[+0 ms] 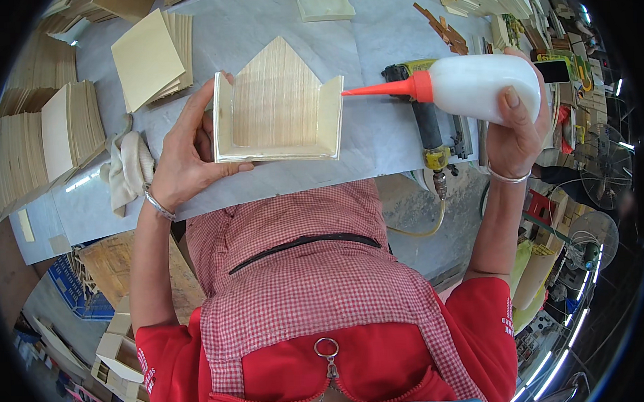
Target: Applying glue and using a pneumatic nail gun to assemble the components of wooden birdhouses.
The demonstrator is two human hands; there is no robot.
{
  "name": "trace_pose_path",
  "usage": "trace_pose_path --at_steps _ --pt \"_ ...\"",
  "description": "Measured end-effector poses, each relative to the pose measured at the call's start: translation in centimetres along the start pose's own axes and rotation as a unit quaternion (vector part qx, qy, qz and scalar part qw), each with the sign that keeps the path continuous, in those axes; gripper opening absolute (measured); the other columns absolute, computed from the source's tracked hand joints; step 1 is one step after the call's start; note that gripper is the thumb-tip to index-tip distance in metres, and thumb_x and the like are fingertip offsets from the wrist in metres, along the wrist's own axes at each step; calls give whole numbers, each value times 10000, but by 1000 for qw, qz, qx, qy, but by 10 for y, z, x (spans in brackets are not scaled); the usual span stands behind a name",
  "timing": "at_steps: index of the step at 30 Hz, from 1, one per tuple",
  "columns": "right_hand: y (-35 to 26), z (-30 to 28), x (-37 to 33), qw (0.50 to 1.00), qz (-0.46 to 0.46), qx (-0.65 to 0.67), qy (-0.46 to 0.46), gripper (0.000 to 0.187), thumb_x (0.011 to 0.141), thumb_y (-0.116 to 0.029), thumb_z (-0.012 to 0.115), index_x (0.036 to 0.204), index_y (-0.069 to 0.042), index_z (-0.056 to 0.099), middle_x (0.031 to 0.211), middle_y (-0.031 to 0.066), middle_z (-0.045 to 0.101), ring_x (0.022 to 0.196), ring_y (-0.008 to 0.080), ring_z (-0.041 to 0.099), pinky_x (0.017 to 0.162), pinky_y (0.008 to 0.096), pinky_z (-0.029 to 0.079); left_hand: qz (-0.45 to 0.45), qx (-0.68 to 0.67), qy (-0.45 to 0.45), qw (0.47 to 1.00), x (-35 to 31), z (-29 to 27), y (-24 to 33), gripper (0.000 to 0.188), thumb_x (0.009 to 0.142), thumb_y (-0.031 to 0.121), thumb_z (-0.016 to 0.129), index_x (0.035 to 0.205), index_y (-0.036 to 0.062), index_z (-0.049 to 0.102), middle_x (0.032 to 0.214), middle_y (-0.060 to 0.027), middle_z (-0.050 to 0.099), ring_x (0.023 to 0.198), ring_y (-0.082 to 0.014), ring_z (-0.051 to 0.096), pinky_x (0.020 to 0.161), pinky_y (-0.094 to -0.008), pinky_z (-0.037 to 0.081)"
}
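A small wooden house-shaped box (275, 110) with a pointed back panel and an open front is held up by my left hand (192, 138), whose fingers and thumb close on its left side. Opposite it, my right hand (516, 120) is wrapped round a white glue bottle (474, 86) tipped on its side. The bottle's long red nozzle (385, 89) points left, its tip at the upper edge of the box's right wall. Whether tip and wood touch I cannot tell. Shiny wet-looking lines show along the box's edges.
Stacks of thin wooden panels (71, 128) line the left of the table (279, 192), with another pile (150, 58) behind the box. A pale glove (129, 165) lies by my left wrist. Beneath the bottle rests an air-powered nail gun (427, 123) with a hose (426, 229).
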State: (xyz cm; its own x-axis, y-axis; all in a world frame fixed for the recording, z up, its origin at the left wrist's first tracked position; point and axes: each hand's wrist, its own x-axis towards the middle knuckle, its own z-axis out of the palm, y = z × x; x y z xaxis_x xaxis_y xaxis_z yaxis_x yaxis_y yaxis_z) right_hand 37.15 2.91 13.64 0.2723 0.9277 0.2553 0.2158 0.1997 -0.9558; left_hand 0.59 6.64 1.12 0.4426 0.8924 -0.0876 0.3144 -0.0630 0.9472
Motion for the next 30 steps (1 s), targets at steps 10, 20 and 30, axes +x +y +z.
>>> trace_pose_path --at_steps 10,20,30 --pt "8 8 8 999 24 26 39 515 800 -168 691 1223 67 516 1125 138 583 1010 191 575 924 320 442 3 -7 0 1000 -1 -1 -2 1106 505 276 919 1447 126 360 981 -11 589 662 -56 496 537 -183 420" --pt "-11 61 -24 992 119 40 -9 548 781 -265 744 1199 32 550 1048 79 587 961 147 561 876 275 429 43 2 54 998 -1 8 -5 1086 500 313 913 1429 116 385 1177 -45 557 718 -90 526 575 -197 463" --pt "-18 78 -19 995 88 6 -40 552 763 -261 785 1185 16 563 1044 74 589 939 148 571 852 271 450 56 -2 55 997 0 9 -5 1073 513 309 907 1429 116 381 1189 -60 554 714 -101 536 597 -214 477"
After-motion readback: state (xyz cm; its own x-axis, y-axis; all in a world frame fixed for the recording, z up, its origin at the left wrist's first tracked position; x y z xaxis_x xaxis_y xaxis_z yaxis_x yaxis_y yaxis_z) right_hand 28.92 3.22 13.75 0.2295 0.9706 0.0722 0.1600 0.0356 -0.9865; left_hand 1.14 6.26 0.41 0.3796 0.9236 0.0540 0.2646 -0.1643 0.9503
